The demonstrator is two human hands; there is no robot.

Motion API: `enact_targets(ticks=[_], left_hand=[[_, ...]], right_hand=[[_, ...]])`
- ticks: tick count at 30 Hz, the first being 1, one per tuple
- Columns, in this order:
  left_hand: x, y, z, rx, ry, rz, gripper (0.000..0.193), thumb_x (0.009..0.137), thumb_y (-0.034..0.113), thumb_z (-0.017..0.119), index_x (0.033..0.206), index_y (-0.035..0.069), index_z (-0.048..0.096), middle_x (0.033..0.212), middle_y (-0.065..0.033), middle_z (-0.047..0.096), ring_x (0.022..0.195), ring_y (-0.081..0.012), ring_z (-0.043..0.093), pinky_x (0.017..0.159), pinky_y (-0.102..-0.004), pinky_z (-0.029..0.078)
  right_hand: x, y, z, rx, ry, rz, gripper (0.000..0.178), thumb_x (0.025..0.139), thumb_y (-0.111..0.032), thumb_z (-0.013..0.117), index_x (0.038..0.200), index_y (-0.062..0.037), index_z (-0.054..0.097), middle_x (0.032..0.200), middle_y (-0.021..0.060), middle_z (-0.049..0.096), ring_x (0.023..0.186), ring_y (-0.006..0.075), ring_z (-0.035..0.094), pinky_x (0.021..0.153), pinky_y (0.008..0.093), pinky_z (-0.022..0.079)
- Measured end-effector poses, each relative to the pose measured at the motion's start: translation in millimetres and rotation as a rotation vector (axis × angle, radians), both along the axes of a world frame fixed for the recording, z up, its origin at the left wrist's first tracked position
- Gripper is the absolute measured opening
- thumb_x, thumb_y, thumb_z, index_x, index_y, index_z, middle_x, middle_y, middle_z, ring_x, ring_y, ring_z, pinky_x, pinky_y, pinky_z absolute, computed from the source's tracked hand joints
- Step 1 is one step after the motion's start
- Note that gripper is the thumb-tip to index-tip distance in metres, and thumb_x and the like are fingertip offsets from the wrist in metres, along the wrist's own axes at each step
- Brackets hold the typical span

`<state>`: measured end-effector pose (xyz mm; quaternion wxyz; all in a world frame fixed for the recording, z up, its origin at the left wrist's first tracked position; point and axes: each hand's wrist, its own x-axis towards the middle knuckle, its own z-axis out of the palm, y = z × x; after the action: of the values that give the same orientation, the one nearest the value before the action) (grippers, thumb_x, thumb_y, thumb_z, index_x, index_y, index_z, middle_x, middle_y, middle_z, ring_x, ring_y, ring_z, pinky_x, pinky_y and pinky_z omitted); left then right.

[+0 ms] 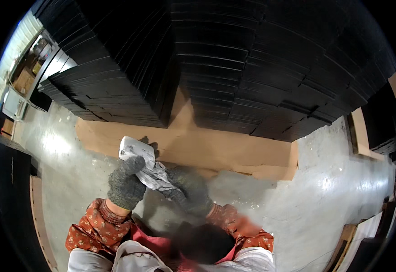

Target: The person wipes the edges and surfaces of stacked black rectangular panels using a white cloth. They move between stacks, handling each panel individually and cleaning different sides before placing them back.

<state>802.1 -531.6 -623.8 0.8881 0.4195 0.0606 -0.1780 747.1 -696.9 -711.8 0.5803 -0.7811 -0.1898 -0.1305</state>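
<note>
My left hand (127, 181), in a dark grey knitted glove, is closed around a white object with rounded corners (136, 148), smudged with grey. Its exact kind does not show. From its near end a crumpled grey-white sheet (158, 177), cloth or film, stretches toward my right hand (189, 190). That hand wears the same kind of glove, and its fingers close on the end of the sheet. A hazy blur covers part of the right glove. Both hands are in front of my body, above the floor and the near edge of a brown cardboard sheet (216, 147).
Tall stacks of black boards (279, 68) stand on the cardboard ahead, with a narrow gap between them. More black boards (381, 118) on a wooden base are at the right. A cluttered shelf (26, 81) stands far left. Wooden edges (39, 217) border the concrete floor (324, 181).
</note>
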Motion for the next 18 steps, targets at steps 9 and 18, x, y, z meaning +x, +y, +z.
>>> enact_targets(ticks=[9, 18], left_hand=[[43.1, 66.5, -7.1, 0.063, -0.126, 0.174, 0.056, 0.084, 0.032, 0.066, 0.127, 0.003, 0.046, 0.111, -0.0161, 0.059, 0.097, -0.0308, 0.060, 0.092, -0.0473, 0.047], [27.0, 74.3, -10.8, 0.481, -0.300, 0.018, 0.077, 0.070, 0.020, 0.074, 0.135, -0.001, 0.038, 0.117, -0.0157, 0.056, 0.106, -0.0286, 0.057, 0.089, -0.0443, 0.051]], right_hand=[[-5.4, -29.7, 18.1, -0.150, -0.054, -0.042, 0.033, 0.080, -0.018, 0.068, 0.109, -0.0030, 0.062, 0.102, 0.0151, 0.063, 0.095, 0.0355, 0.059, 0.087, 0.0438, 0.045], [81.8, -129.6, 79.4, -0.716, -0.726, -0.780, 0.041, 0.080, -0.016, 0.065, 0.119, -0.0060, 0.056, 0.111, 0.0152, 0.060, 0.097, 0.0338, 0.057, 0.085, 0.0478, 0.044]])
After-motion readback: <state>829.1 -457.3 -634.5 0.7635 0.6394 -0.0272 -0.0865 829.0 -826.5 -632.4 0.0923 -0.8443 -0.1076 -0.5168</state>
